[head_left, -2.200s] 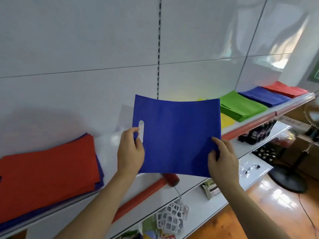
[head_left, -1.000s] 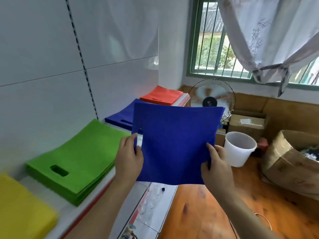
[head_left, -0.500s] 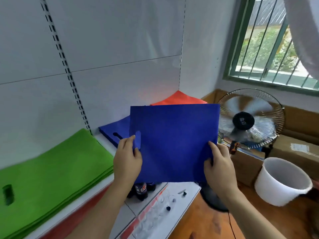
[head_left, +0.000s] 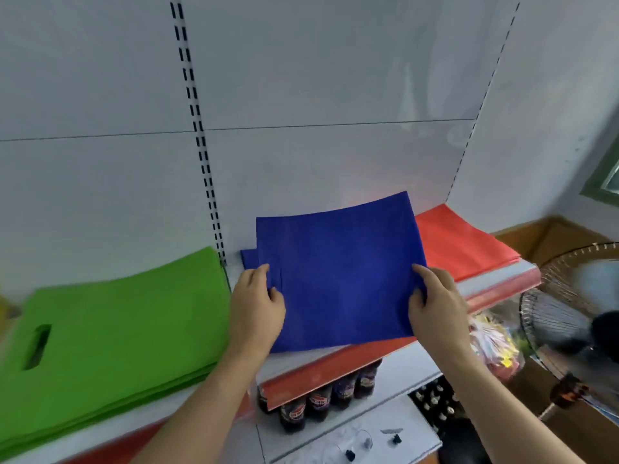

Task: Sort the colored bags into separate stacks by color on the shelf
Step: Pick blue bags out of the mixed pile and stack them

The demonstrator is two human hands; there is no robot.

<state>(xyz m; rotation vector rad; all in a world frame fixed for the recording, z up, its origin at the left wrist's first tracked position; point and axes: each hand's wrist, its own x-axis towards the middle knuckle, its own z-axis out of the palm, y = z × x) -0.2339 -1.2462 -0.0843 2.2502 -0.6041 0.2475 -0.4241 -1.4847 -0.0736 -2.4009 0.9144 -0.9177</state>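
From the head camera, the left hand (head_left: 256, 304) and right hand (head_left: 435, 304) are each pinching a side edge of one blue bag (head_left: 338, 279), thumbs on top, over the blue stack (head_left: 248, 258) on the shelf (head_left: 495, 284). One green stack (head_left: 110, 329) is lying just left, one red stack (head_left: 459, 244) just right, narrow gaps between.

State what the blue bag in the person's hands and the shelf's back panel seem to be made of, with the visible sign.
Blue bag: probably thin non-woven fabric, matte; it bows softly between the left hand and right hand.
Back panel: likely painted metal, smooth, faintly glossy, showing soft reflections.
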